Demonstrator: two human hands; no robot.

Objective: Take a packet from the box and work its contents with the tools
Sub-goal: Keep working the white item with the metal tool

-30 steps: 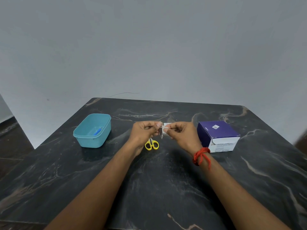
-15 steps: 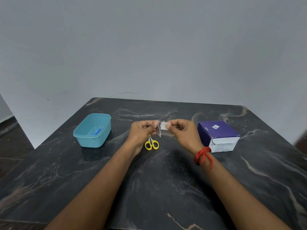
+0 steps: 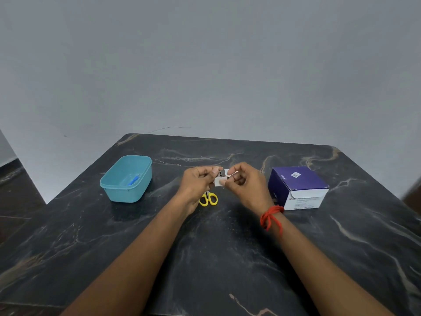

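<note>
left hand (image 3: 197,181): I am watching it pinching the packet (image 3: 219,181), fingers curled.
right hand (image 3: 247,185): pinching the packet's right edge.
packet: hovering above the scissors (image 3: 208,199), left of the box (image 3: 296,185).

Knotted red thread (image 3: 270,215) with loose ends round the right wrist

A plain grey-blue wall (image 3: 205,65) fills the far side, evenly lit, with one thin dark line (image 3: 169,128) just above the far edge of the table. The table (image 3: 216,258) has a black marble-like top with pale and brown veins and rounded far corners. At the left a dark veined floor (image 3: 13,201) shows.
</note>
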